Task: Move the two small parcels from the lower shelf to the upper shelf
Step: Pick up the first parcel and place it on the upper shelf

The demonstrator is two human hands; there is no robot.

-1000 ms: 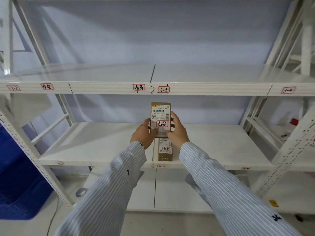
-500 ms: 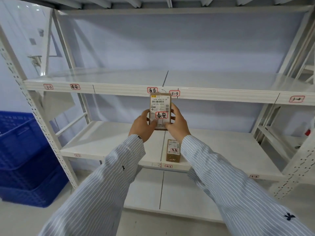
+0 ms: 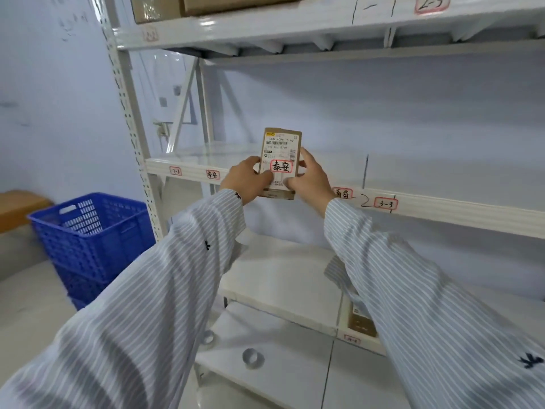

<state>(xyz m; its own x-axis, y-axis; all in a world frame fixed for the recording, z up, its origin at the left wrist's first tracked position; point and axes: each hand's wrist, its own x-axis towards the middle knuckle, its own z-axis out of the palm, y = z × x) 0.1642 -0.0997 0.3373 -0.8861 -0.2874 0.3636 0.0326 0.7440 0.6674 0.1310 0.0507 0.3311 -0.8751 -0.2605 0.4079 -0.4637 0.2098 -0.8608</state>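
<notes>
A small brown parcel point(image 3: 281, 154) with a white shipping label and a red-framed handwritten tag stands upright between my two hands. My left hand point(image 3: 246, 180) grips its left side and my right hand point(image 3: 312, 180) its right side. The parcel is level with the front edge of the upper shelf point(image 3: 442, 206), near the tags marked 3-2 and 3-3. The second small parcel point(image 3: 361, 321) lies on the lower shelf point(image 3: 283, 284), mostly hidden behind my right sleeve.
Blue plastic crates point(image 3: 88, 231) are stacked on the floor to the left of the white rack. Cardboard boxes point(image 3: 206, 5) sit on the top shelf. A roll of tape point(image 3: 252, 358) lies on the bottom shelf. A perforated upright point(image 3: 129, 119) stands at the left.
Both hands have lifted the parcel from the lower shelf's height up to the upper shelf's edge. The view has swung up and left, bringing the top shelf into sight.
</notes>
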